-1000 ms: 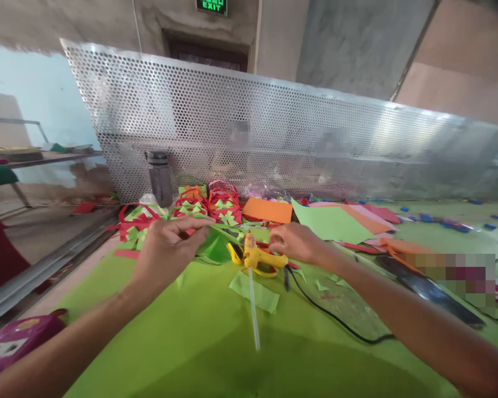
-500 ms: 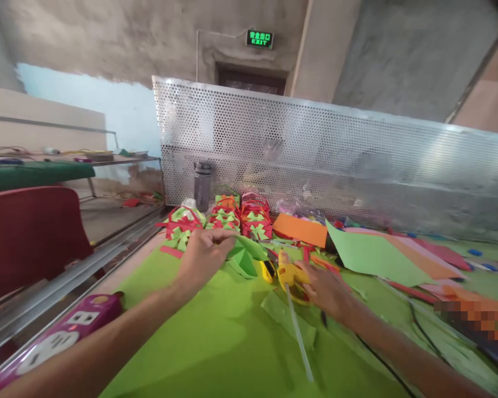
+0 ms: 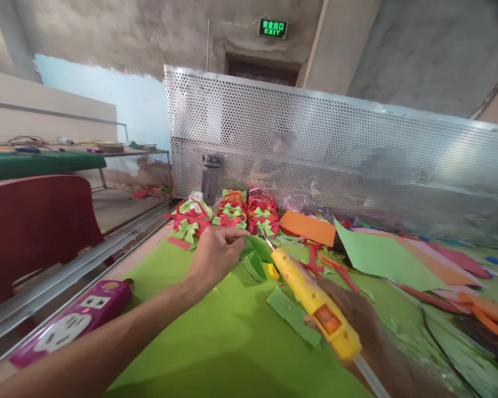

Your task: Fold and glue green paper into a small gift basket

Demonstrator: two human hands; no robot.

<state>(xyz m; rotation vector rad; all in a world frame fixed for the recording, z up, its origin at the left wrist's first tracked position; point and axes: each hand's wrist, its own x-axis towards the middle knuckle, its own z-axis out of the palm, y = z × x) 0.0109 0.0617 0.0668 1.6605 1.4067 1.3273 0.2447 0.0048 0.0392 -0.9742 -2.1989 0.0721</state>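
Note:
My left hand pinches a folded green paper piece just above the green table cover. In my right hand is a yellow glue gun, gripped around its body and lifted off the table. Its nozzle points at the green paper piece, close to my left fingertips. A clear glue stick juts from the back of the gun at the lower right. Behind my left hand sits a cluster of red and green paper baskets.
A purple power strip lies at the table's left edge beside a metal rail. Orange, green and pink paper sheets and scraps cover the right side. A perforated metal screen and a dark bottle stand behind. A red chair is at the left.
My right hand has taken the glue gun from the table and raised it, nozzle toward the green paper. My left hand keeps its pinch on the paper. The view shifted left.

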